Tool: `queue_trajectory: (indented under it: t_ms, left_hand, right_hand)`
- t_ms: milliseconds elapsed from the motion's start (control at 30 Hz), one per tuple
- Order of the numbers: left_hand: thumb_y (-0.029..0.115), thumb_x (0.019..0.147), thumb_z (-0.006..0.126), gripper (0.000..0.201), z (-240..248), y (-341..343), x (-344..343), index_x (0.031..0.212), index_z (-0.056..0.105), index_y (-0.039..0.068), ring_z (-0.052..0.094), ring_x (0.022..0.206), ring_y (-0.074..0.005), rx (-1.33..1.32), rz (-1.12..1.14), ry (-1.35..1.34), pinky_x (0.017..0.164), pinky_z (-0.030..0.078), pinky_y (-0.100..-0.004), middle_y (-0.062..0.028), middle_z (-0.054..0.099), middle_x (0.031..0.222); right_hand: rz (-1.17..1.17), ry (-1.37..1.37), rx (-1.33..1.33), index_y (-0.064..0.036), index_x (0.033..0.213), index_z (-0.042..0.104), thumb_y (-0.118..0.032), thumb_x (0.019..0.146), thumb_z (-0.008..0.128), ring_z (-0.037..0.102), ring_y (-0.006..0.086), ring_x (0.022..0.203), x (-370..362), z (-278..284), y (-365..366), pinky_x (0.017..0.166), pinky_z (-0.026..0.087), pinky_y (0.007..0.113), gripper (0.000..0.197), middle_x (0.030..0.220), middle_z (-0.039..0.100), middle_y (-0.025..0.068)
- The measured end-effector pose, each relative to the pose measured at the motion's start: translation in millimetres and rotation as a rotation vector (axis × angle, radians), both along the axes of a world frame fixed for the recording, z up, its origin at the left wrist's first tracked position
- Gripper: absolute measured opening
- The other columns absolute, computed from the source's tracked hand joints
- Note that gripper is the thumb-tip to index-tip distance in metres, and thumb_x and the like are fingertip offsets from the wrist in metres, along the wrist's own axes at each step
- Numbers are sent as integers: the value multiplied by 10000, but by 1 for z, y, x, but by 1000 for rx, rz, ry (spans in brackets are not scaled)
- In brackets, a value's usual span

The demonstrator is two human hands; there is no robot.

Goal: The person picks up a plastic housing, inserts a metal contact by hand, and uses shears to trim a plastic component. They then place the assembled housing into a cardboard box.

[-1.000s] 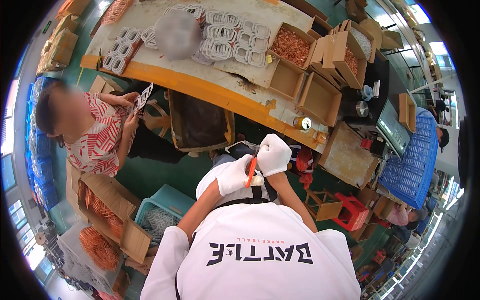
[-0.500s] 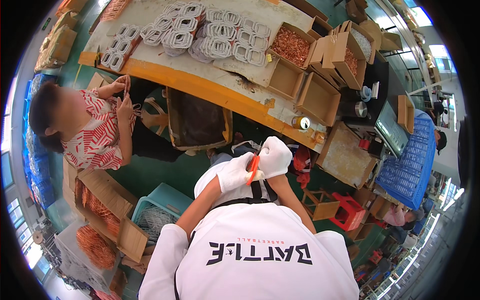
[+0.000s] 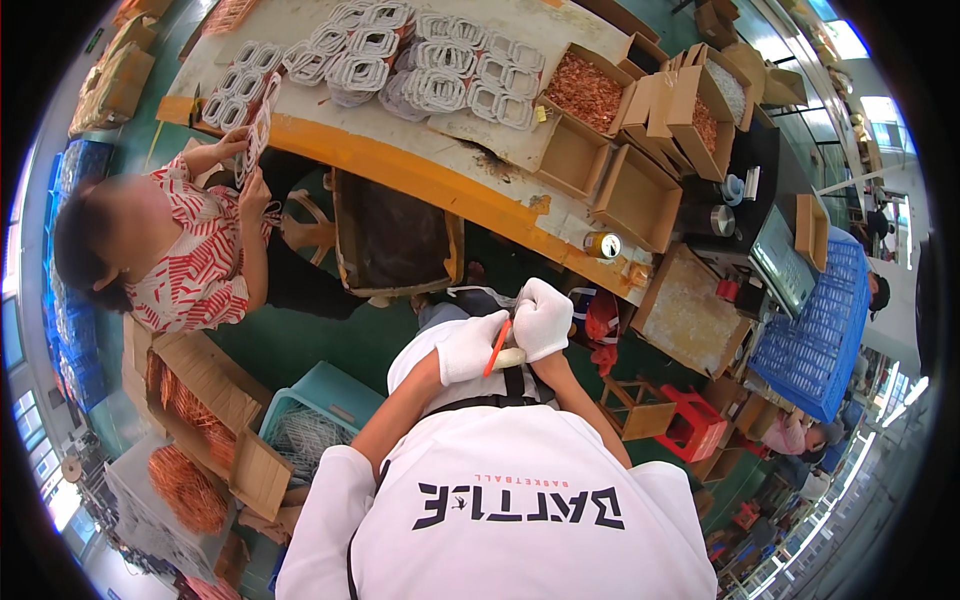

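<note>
My left hand [image 3: 468, 352], in a white glove, is closed around an orange-handled tool [image 3: 498, 347]. Its slim handle slants between my two hands; the working end is hidden by the fingers. My right hand [image 3: 543, 318], also gloved in white, is curled into a fist close against the tool's upper end. Whatever those fingers hold is too small or covered to make out. Both hands are in front of my waist, over my lap.
Ahead stands a workbench [image 3: 400, 168] with stacked white frames [image 3: 440, 70], cardboard boxes [image 3: 638, 195] and a can [image 3: 602, 245]. To the left, a co-worker [image 3: 190, 240] holds a strip of frames. Lower left are a teal bin [image 3: 325, 395] and a carton [image 3: 205, 385]; a red stool [image 3: 695, 422] stands right.
The tool's orange handles, spread before, now appear as one narrow line. My right hand has shifted slightly left and down. The co-worker's strip of frames has turned and shows more fully.
</note>
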State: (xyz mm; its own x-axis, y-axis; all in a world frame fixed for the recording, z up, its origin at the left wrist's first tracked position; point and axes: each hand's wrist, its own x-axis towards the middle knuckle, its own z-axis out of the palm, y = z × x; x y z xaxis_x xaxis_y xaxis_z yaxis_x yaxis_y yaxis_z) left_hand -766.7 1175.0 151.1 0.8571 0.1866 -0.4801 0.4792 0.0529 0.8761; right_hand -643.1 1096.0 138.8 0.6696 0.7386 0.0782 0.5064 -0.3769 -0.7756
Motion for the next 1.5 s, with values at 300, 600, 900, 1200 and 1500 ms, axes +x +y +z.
queue_trajectory:
  t_ms: [300,600,900,1200,1500]
  left_hand:
    - [233,769,617,308,1,-3,4,943,590,-20,632,815,-395,133,3,-1,737,494,-422,-255,643,860]
    - [212,792,614,243,-7,-10,4,892,607,-10,626,708,-354,66,19,11,665,497,-392,-217,634,763]
    - [215,803,676,233,-3,-9,4,859,599,3,617,641,-245,104,63,23,614,482,-354,-135,617,693]
    - [327,708,788,420,6,5,-11,846,575,-8,586,663,-198,194,91,128,630,484,-325,-102,604,767]
    - [426,638,752,865,-12,12,-62,1273,438,-71,584,996,-267,-220,185,-27,911,449,-322,-193,601,1071]
  right_hand:
    - [16,-21,-74,19,633,501,5,667,426,531,357,534,-1,2,-3,495,409,381,83,584,472,216]
    - [-12,2,-73,18,639,505,9,669,430,538,357,535,-1,4,-4,494,409,378,82,586,474,216]
    - [-15,37,-96,-5,625,504,-4,684,458,534,382,576,1,7,-4,512,420,403,74,618,492,205]
    - [47,113,-98,19,639,529,10,688,426,541,277,499,-5,1,11,493,410,341,114,564,487,193]
    - [315,70,-125,-29,652,572,-37,741,499,581,361,598,-41,1,44,527,448,394,115,626,555,175]
